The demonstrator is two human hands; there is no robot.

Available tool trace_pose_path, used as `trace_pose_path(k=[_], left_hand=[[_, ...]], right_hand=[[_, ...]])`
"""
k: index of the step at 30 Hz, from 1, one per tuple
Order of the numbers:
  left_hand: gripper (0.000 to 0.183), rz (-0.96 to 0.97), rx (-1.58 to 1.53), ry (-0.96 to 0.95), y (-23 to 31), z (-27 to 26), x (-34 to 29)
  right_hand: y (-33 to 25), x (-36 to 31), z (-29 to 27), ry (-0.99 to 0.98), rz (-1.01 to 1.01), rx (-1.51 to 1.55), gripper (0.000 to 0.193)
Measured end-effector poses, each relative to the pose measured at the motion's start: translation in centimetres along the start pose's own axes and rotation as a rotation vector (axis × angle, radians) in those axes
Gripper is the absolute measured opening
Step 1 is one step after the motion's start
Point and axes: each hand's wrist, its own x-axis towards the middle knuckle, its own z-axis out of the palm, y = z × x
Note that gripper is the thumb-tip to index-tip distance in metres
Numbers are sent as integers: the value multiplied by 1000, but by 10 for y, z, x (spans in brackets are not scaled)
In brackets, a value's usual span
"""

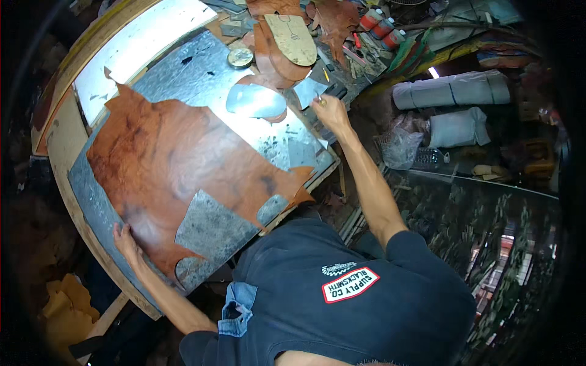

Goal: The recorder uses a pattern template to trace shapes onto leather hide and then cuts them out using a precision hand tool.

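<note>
A large piece of brown leather hide point(177, 158) with an uneven outline lies spread over a grey, scuffed work surface point(210, 226). My left hand point(126, 245) rests flat at the hide's lower left edge, fingers stretched out and apart. On the far right side of the table, my right hand point(331, 114) is raised with its fingers closed round a small thing with a shiny tip, too small to name. Near that hand are a pale rounded template point(256, 100) on leather and a small light sheet point(309, 91).
Rounded leather pieces sit under a tan rounded template point(292, 39) at the back, beside a round tin point(240, 58). Several bottles with red labels point(382, 28) stand farther off. Wrapped rolls point(452, 89) lie at the right. A wooden rim point(91, 229) borders the table's left side.
</note>
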Motion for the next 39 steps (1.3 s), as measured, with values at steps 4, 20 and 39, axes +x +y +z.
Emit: trace_pose_path(k=[4, 20, 39], left_hand=[[50, 43, 150, 53, 17, 10, -9], [73, 937, 1047, -602, 12, 331, -314], [68, 1933, 936, 399, 253, 237, -177]], right_hand=[[71, 103, 29, -179, 382, 644, 22], [136, 231, 37, -286, 645, 1198, 5], [-211, 50, -156, -284, -518, -20, 33]])
